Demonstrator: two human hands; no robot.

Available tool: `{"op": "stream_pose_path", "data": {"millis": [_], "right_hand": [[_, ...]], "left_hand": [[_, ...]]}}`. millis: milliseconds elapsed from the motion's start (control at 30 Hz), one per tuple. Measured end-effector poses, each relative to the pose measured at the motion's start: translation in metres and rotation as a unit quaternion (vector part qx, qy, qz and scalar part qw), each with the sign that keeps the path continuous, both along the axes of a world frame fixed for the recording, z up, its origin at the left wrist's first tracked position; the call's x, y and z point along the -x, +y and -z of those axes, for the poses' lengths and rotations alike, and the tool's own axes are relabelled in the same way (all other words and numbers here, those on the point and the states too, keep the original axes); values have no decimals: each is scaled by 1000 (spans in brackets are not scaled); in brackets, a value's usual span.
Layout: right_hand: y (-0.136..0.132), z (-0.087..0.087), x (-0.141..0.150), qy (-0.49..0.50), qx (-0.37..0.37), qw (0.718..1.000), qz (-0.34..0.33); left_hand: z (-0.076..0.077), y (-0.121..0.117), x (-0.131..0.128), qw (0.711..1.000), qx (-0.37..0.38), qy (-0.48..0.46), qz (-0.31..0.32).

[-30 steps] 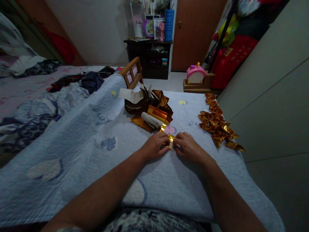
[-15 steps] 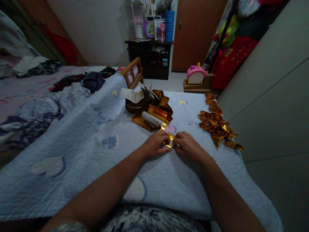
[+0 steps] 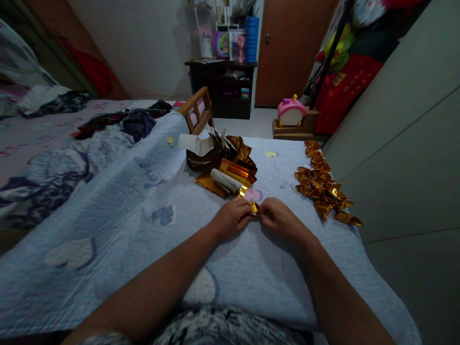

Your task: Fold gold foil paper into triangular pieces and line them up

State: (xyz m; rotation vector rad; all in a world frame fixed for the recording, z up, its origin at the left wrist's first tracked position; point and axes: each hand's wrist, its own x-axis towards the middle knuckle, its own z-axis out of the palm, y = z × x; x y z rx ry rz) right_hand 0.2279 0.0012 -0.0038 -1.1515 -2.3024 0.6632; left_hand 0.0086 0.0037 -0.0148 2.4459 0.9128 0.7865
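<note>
Between my two hands is a small piece of gold foil paper (image 3: 254, 207), partly hidden by the fingers. My left hand (image 3: 232, 218) pinches its left end, and my right hand (image 3: 278, 215) pinches its right end. Just beyond, a stack of gold foil paper (image 3: 235, 167) lies loose, with white-backed sheets (image 3: 196, 143) curling up and a rolled pale sheet (image 3: 224, 179) on top. A narrow shiny gold strip (image 3: 243, 191) sits between this stack and my left hand. Off to the right lies a pile of folded gold foil pieces (image 3: 319, 184).
A pale blue quilt (image 3: 143, 254) with heart shapes covers the surface. Past its far edge stand a wooden frame (image 3: 197, 111), a dark cabinet (image 3: 221, 91) and a pink toy (image 3: 292, 112). Rumpled clothes (image 3: 138, 123) lie at left; a pale panel (image 3: 402, 143) borders the right side.
The fingers of both hands have closed in around the gold foil piece, and less of it shows. The foil stack and the pile on the right stay where they were.
</note>
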Motion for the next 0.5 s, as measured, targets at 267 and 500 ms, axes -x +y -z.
{"op": "stream_pose_path", "data": {"millis": [267, 500], "right_hand": [[1, 5, 0, 8, -4, 999, 35], [3, 9, 0, -3, 11, 1000, -2]], "left_hand": [[6, 1, 1, 998, -58, -14, -6], [8, -2, 2, 999, -38, 21, -27]]}}
